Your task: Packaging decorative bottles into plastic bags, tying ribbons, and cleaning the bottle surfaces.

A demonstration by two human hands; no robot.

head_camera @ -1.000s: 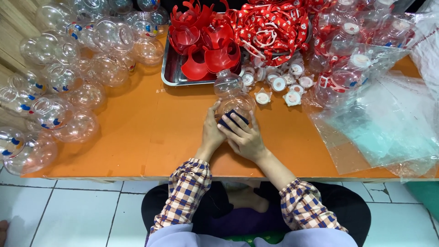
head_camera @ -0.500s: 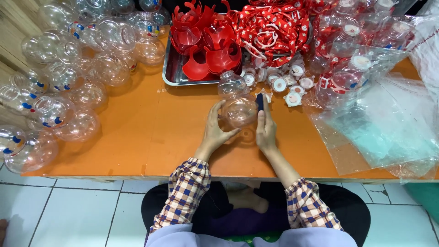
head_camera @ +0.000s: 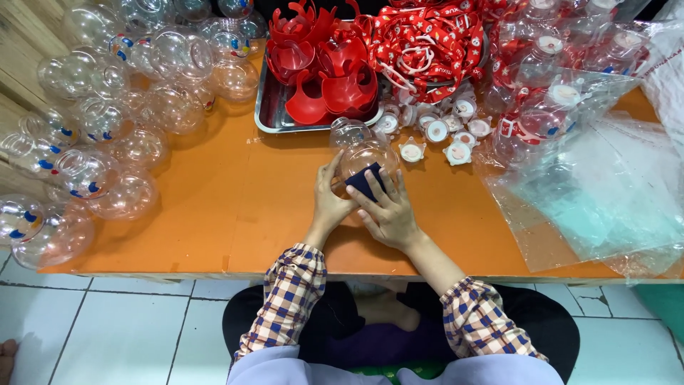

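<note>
A clear plastic globe-shaped bottle [head_camera: 365, 155] rests near the middle of the orange table [head_camera: 214, 207]. My left hand [head_camera: 329, 205] cups its left side from below. My right hand [head_camera: 388, 212] presses a small dark blue cloth [head_camera: 364, 183] flat against the near side of the bottle. Both forearms wear checked sleeves.
Many clear globe bottles [head_camera: 107, 121] are heaped along the left edge. A metal tray [head_camera: 269, 115] holds red plastic parts [head_camera: 324, 68]. Red printed straps [head_camera: 427, 39] and several small white caps [head_camera: 456, 135] lie behind. Clear plastic bags [head_camera: 605, 192] cover the right side.
My right hand went from covering the bottle, out to its right side, and is now back on its near side with the cloth. The left hand stayed under it.
</note>
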